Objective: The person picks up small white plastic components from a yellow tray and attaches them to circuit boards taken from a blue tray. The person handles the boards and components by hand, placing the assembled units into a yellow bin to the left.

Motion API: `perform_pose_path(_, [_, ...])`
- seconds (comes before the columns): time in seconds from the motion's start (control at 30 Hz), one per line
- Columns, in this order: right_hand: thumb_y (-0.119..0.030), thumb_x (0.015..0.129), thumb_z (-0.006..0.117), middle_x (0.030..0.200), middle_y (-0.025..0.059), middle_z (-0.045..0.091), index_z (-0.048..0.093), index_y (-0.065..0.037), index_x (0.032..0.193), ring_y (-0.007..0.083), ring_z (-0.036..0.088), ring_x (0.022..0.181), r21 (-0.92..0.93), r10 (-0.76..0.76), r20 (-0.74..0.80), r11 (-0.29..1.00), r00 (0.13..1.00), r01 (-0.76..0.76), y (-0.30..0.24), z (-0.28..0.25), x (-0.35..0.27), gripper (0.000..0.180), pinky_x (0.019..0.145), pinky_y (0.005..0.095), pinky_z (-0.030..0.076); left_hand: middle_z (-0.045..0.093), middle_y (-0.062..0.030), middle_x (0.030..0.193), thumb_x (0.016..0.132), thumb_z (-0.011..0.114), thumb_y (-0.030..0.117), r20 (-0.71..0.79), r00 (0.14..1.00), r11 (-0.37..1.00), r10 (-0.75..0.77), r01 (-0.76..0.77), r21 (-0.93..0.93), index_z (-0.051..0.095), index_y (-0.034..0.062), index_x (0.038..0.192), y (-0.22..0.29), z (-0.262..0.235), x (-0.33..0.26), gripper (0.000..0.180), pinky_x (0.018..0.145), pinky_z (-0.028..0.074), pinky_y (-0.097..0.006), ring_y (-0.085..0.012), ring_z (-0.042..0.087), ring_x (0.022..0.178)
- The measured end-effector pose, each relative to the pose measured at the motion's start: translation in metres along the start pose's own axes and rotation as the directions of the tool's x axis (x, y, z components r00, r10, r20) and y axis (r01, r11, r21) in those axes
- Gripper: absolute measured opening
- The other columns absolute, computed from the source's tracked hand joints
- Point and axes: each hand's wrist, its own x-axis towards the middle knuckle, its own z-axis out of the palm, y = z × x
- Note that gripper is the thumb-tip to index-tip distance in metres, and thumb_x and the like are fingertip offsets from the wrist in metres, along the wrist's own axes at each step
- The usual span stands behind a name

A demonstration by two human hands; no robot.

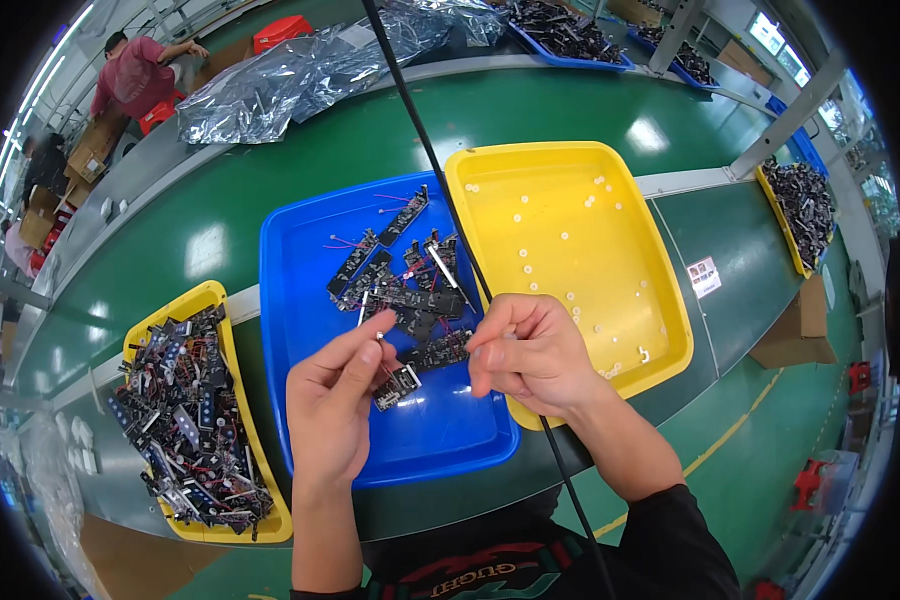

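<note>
My left hand (pixel 335 385) is closed in a pinch over the blue tray (pixel 440 440). A small part shows at its fingertips, and a black circuit board (pixel 398 388) with thin wires hangs just beneath them. To the right, my right hand (pixel 535 355) is closed too, thumb against curled forefinger, near the edge where the two trays meet. Whatever it pinches is too small to make out. More black circuit boards (pixel 410 298) with wires lie loosely piled in the blue tray. The yellow tray (pixel 600 260) beside it holds several small white round pieces (pixel 565 236).
A yellow bin (pixel 225 340) heaped with circuit boards stands at the left, another yellow bin (pixel 798 215) at the far right. A black cable (pixel 420 130) crosses in front of both trays. Silvery plastic film (pixel 280 90) lies at the back; a person (pixel 135 75) sits beyond.
</note>
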Motion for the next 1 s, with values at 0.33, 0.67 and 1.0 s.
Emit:
perform_pose_path(0.33, [-0.004,0.086,0.065,0.082,0.0098,0.069,0.067,-0.001,0.098,0.0059,0.054,0.058,-0.402,-0.006,-0.153,0.914,0.988,-0.057,-0.002,0.020,-0.002,0.013,0.049,0.0180,0.039,0.066,-0.0112,0.091,0.080,0.066,-0.006,0.037,0.963,0.950,0.265,-0.268,0.161,0.066,-0.0042,0.106,-0.018,0.003,-0.006,0.025,0.064,0.050,-0.021,-0.0133,0.062,0.076])
perform_pose_path(0.67, [0.000,0.083,0.066,0.085,0.0081,0.066,0.066,0.001,0.093,0.0110,0.062,0.076,-0.606,-0.153,-0.038,0.789,0.987,0.099,0.010,0.021,-0.002,0.010,0.065,0.0215,0.047,0.069,-0.0108,0.087,0.076,0.069,-0.008,0.047,0.811,0.738,0.583,-0.553,0.388,0.066,-0.0015,0.092,-0.029,0.010,-0.011,0.018,0.066,0.053,-0.023,-0.0137,0.067,0.074])
perform_pose_path(1.0, [0.001,0.086,0.062,0.088,0.0099,0.066,0.058,0.003,0.096,0.0111,0.064,0.082,-0.539,-0.178,-0.047,0.833,0.983,0.125,0.014,0.023,-0.003,0.011,0.071,0.0220,0.051,0.069,-0.0131,0.090,0.076,0.068,-0.010,0.132,0.795,0.720,0.592,-0.596,0.356,0.061,-0.0029,0.090,-0.029,0.007,-0.012,0.017,0.064,0.054,-0.022,-0.0149,0.067,0.073])
